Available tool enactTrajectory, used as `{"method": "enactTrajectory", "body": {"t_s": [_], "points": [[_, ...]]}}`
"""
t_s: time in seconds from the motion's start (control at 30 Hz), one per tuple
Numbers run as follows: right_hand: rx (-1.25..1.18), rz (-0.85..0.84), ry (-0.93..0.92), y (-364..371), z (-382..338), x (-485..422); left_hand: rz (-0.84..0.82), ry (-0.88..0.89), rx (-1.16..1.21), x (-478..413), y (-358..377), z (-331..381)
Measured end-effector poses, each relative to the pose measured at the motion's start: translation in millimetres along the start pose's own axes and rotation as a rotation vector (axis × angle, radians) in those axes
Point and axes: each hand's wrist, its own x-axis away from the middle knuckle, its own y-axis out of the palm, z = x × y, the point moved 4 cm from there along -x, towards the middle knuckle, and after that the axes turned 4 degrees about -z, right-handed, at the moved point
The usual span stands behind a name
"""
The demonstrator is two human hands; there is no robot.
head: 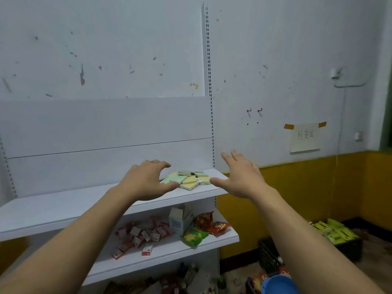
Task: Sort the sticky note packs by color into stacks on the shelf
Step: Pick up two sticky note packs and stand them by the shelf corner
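A loose pile of sticky note packs (189,178), some green and some yellow, lies at the right end of the upper white shelf (63,206). My left hand (146,180) hovers just left of the pile, fingers spread and slightly curved, holding nothing. Its thumb covers the pile's left edge. To the right of the pile, my right hand (241,177) is held out with straight, spread fingers and is also empty. Both hands flank the pile from either side.
The shelf below (222,238) holds several small red-and-white boxes (140,236), a white carton (180,219) and snack bags (195,235). A black crate of yellow-green packs (335,232) sits on the floor at right. A blue round object (277,285) lies near the bottom edge.
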Motion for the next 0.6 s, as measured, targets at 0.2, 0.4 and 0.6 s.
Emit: {"method": "enactTrajectory", "body": {"t_s": [0.2,0.4,0.6], "points": [[0.034,0.01,0.048,12,11,-12,-0.012,0.002,-0.005,-17,13,-6],[0.067,0.016,0.072,26,5,-35,-0.01,-0.001,0.033,-34,26,-31],[0.074,-0.01,0.086,53,-27,-73,0.001,-0.004,0.08,-54,42,-83]]}}
